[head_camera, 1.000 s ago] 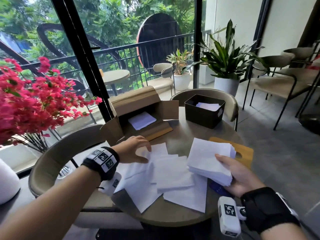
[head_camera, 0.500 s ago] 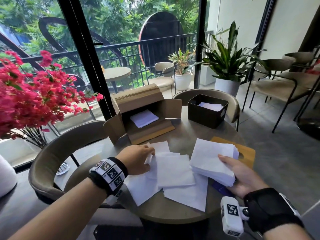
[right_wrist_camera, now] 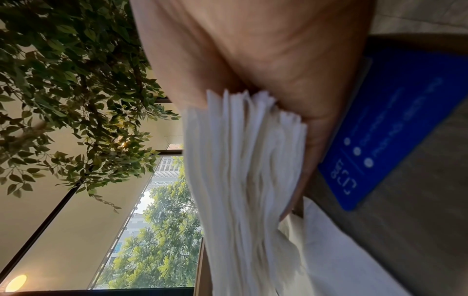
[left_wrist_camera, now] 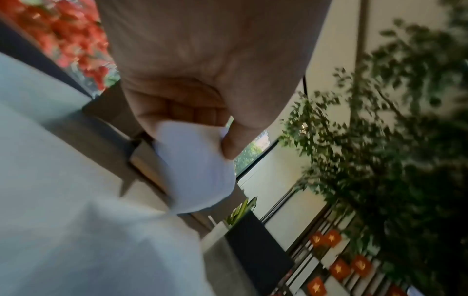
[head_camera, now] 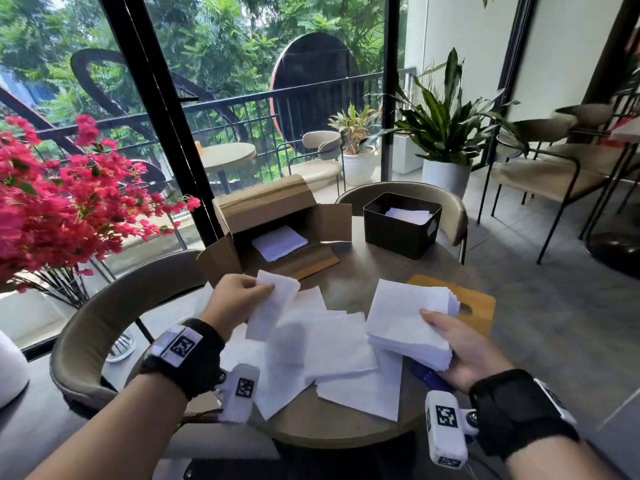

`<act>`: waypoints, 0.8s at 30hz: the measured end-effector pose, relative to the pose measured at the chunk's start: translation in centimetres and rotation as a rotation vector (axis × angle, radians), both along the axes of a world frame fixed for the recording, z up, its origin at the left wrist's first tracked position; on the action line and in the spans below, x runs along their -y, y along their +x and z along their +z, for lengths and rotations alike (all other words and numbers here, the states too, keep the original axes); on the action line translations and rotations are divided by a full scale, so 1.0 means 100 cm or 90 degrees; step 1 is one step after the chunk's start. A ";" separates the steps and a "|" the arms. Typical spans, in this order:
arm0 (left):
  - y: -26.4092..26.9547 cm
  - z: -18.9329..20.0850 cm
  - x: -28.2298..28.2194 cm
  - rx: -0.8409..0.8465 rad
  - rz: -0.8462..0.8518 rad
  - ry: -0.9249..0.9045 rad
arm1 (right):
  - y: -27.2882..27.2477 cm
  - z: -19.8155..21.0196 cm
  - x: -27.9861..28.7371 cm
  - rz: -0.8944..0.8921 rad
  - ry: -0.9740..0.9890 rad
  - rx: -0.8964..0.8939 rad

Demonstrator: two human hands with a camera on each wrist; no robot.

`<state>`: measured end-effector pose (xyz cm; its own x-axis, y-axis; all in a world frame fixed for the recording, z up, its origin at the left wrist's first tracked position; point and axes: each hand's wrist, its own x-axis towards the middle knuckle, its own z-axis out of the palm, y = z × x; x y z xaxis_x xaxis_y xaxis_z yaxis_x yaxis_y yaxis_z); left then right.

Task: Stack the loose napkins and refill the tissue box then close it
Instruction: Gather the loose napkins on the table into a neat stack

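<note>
My left hand (head_camera: 239,296) pinches one white napkin (head_camera: 272,304) by its top edge and holds it lifted above the table; the left wrist view shows the same napkin (left_wrist_camera: 195,166) between thumb and fingers. My right hand (head_camera: 464,344) grips a thick stack of napkins (head_camera: 408,317) at the table's right, thumb on top; the stack's edges (right_wrist_camera: 243,170) fan out in the right wrist view. Several loose napkins (head_camera: 332,355) lie overlapped between my hands. The black tissue box (head_camera: 401,225) stands open at the back right with napkins inside. Its wooden lid (head_camera: 474,303) lies behind the stack.
An open cardboard box (head_camera: 277,223) with one napkin inside sits at the back left of the round table (head_camera: 346,424). A blue card (right_wrist_camera: 395,128) lies under my right hand. Chairs ring the table; pink flowers (head_camera: 62,206) stand at left.
My left hand went from resting flat on the loose napkins to pinching one and lifting it off the pile. The right hand kept holding the stack in place.
</note>
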<state>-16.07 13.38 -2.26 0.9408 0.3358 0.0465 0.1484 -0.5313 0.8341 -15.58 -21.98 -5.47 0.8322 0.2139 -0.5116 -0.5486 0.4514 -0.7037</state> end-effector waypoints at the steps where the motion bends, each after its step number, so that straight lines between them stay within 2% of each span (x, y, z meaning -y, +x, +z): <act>1: 0.001 0.005 0.006 0.014 0.010 -0.037 | 0.001 0.000 0.000 0.001 0.000 0.001; 3: 0.006 0.014 0.022 0.058 0.018 0.008 | 0.002 -0.001 -0.002 0.003 -0.005 0.004; 5: 0.010 0.022 0.045 0.094 0.005 0.134 | 0.003 -0.003 -0.003 0.000 -0.004 0.006; 7: 0.014 0.030 0.073 0.091 -0.020 0.240 | 0.002 -0.004 -0.002 0.002 -0.004 0.012; 9: 0.017 0.036 0.104 0.066 -0.040 0.292 | 0.001 -0.005 -0.002 0.005 -0.006 0.018; 16: 0.027 0.038 0.190 0.000 -0.177 0.366 | 0.000 -0.006 0.000 -0.004 0.002 0.032; 20: 0.025 0.026 0.211 -0.041 -0.249 0.365 | 0.001 -0.008 0.002 0.014 0.040 0.037; 24: 0.022 0.019 0.218 -0.037 -0.247 0.330 | 0.004 -0.010 0.004 0.020 0.080 0.032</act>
<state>-13.84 -8.40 -0.38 0.9951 -0.0814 0.0569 -0.0984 -0.8866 0.4520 -15.22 -22.42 -6.48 0.8480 0.2999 -0.4369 -0.5293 0.5213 -0.6694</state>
